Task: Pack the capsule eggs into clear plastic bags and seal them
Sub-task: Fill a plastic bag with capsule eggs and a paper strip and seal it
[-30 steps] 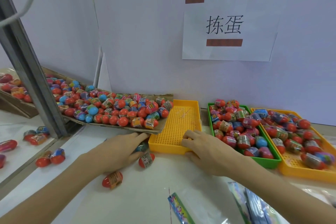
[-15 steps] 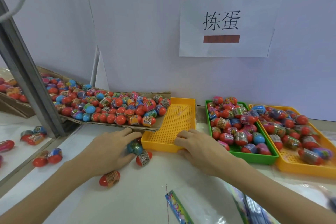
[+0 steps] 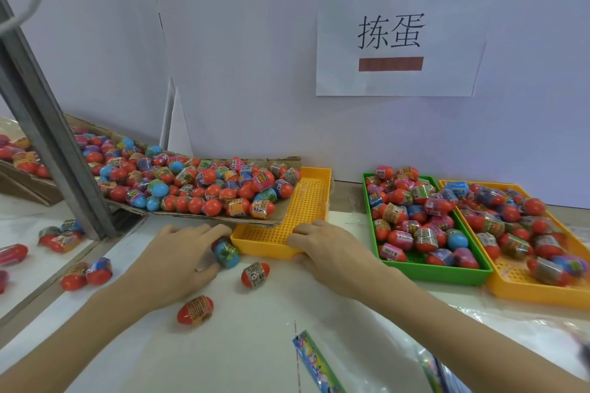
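Note:
My left hand (image 3: 177, 260) lies on the white table, its fingers and thumb curled round a blue capsule egg (image 3: 227, 254) just in front of the empty yellow tray (image 3: 314, 198). My right hand (image 3: 325, 249) grips that tray's near rim, fingers over the edge and thumb on the front wall. Two red capsule eggs lie loose on the table: one labelled (image 3: 255, 274) right of my left hand, one (image 3: 195, 309) nearer me. A clear bag with a colourful header (image 3: 314, 360) lies at the bottom edge.
A cardboard sheet (image 3: 281, 219) heaped with several capsule eggs overlaps the empty tray's left side. To the right stand a green tray (image 3: 434, 277) and a second yellow tray (image 3: 539, 295), both holding eggs. A metal post (image 3: 48, 143) rises at left, with more eggs (image 3: 86, 274) beyond it.
My left hand has drawn back a little with the blue egg, leaving the labelled red egg free beside it. My right hand stays on the yellow tray's rim.

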The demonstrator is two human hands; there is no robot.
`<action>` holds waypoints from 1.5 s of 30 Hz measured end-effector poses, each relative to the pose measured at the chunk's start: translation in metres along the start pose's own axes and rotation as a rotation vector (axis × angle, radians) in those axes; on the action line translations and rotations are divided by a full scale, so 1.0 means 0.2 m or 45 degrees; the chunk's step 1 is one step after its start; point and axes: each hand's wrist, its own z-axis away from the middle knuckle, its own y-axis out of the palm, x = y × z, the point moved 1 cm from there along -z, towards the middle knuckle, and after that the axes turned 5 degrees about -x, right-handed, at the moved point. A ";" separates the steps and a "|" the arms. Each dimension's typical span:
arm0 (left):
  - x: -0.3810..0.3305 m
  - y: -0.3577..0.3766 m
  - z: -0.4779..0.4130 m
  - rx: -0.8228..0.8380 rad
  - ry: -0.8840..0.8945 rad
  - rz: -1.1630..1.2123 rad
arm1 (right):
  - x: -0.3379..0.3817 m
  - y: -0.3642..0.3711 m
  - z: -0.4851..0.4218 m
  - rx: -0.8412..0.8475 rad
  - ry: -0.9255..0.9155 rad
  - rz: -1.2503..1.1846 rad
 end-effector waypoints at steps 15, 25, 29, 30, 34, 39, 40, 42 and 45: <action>0.02 0.10 -0.01 -0.046 -0.196 0.099 | 0.04 -0.01 0.03 -0.103 0.090 0.016; 0.03 0.12 0.00 -0.070 -0.194 0.060 | 0.03 -0.06 0.14 -0.080 0.068 0.198; 0.03 0.12 0.01 -0.109 -0.187 0.086 | 0.00 -0.08 0.19 -0.069 0.082 0.196; 0.03 0.12 0.02 -0.114 -0.185 0.097 | 0.00 -0.08 0.21 -0.067 0.088 0.194; 0.05 0.11 0.04 -0.157 -0.161 0.175 | -0.02 -0.07 0.23 -0.083 0.116 0.182; 0.05 0.10 0.08 -0.229 -0.068 0.241 | 0.04 -0.08 0.27 -0.293 0.153 0.070; 0.06 0.10 0.08 -0.242 -0.064 0.247 | 0.07 -0.09 0.27 -0.399 0.127 0.011; 0.05 0.10 0.08 -0.257 -0.065 0.241 | 0.14 -0.11 0.26 -0.532 0.011 -0.126; 0.03 0.09 0.08 -0.217 -0.068 0.227 | 0.26 -0.08 0.19 -0.340 -0.131 -0.248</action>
